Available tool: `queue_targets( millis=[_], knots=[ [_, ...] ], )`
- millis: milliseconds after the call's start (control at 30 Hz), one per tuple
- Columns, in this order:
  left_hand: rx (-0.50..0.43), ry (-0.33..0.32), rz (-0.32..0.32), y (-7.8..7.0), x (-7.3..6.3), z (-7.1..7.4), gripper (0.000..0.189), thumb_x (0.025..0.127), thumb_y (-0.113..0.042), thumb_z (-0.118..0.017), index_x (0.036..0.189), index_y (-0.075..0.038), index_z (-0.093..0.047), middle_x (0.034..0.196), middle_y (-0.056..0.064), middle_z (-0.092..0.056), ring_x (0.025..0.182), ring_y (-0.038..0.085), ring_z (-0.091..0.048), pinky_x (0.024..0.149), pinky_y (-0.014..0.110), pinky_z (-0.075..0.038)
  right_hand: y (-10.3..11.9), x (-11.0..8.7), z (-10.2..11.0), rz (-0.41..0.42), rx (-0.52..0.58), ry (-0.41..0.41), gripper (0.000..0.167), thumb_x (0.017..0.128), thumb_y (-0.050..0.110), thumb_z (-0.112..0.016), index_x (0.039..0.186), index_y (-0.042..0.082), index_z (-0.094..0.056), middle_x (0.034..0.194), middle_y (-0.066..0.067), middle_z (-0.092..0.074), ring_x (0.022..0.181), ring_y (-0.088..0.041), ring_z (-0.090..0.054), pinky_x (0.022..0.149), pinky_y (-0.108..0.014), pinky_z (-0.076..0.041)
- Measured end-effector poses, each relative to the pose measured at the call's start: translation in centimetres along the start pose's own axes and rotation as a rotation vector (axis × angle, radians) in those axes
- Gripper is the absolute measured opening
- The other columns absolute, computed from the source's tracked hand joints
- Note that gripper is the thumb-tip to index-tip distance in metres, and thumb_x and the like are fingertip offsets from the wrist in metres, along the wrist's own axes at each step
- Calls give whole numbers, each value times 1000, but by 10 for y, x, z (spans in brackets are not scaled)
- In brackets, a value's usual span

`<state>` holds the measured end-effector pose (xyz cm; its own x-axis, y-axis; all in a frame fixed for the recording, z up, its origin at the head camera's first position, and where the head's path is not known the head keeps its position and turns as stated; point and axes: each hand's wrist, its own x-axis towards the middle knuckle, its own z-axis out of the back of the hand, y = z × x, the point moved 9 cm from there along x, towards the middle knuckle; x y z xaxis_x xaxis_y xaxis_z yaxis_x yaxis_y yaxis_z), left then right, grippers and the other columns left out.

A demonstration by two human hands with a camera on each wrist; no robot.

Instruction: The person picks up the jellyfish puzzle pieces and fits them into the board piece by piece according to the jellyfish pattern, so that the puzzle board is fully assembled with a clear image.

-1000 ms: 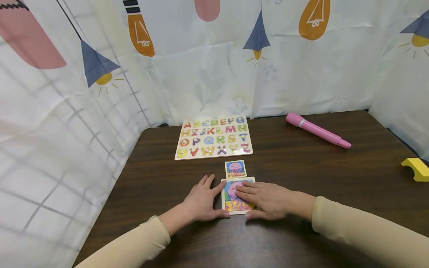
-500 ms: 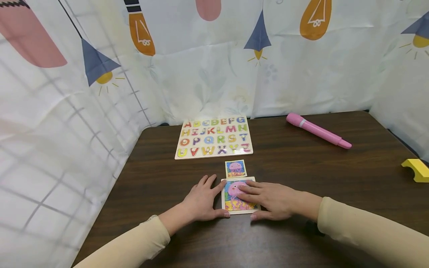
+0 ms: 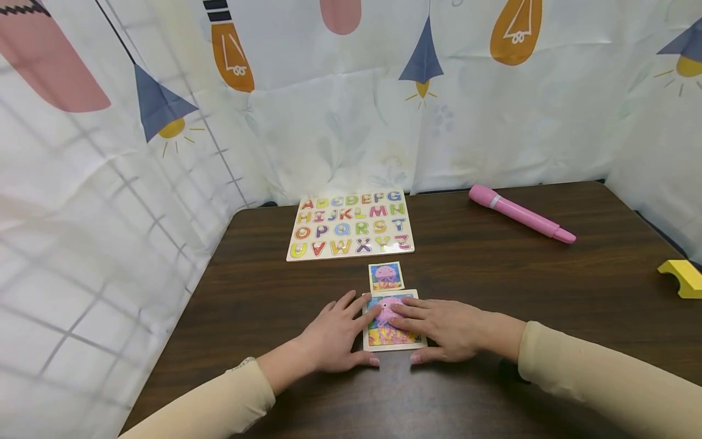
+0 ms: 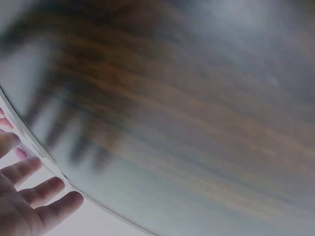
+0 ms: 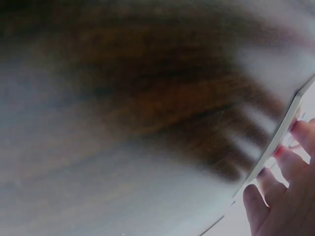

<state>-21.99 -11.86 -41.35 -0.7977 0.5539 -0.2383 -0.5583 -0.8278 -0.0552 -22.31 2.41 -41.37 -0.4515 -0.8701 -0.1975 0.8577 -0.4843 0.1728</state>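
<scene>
A square jigsaw puzzle (image 3: 378,337) with a pink jellyfish picture and a pale frame lies flat on the table. My right hand (image 3: 452,329) rests on its right side, fingers stretched over the picture, thumb off the near right corner. From the left, my left hand (image 3: 334,335) reaches over the frame with straight, spread fingers; its index fingertip touches the picture and its thumb lies on the table near the lower left corner. Just beyond the puzzle lies a small jellyfish card (image 3: 386,277). The wrist views show the left fingers (image 4: 49,189) and right fingers (image 5: 290,164) near the frame edge.
An alphabet peg board (image 3: 351,225) lies at the back of the dark wooden table (image 3: 247,305). To its right is a pink pen-shaped toy (image 3: 521,213). A yellow arch block (image 3: 681,277) sits by the right edge. A printed curtain (image 3: 351,122) encloses the table.
My left hand has shifted slightly right, its fingers now reaching onto the picture and its thumb lower. My right hand moved a little right earlier and has since stayed still.
</scene>
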Motion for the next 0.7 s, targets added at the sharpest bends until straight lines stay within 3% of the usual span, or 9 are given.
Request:
queue_targets(
  millis=[367,700],
  knots=[
    [29,11,-27,-7,0,-2,90,90,-74,-56,161,-22,-35,167,7,-33,153,37,-31,117,56,-39,-4,-9,1,-25,60,-18,70,102,64,-44,160,26,-38,168,-1,-33,155,-30,-32,120,-52,-36],
    [-130,12,-51,-4,2,2,86,92,-65,-62,159,-16,-39,166,12,-34,152,38,-34,118,52,-39,-7,-12,-1,-40,94,-8,70,101,65,-43,160,27,-38,169,1,-31,156,-29,-29,120,-53,-35]
  ],
)
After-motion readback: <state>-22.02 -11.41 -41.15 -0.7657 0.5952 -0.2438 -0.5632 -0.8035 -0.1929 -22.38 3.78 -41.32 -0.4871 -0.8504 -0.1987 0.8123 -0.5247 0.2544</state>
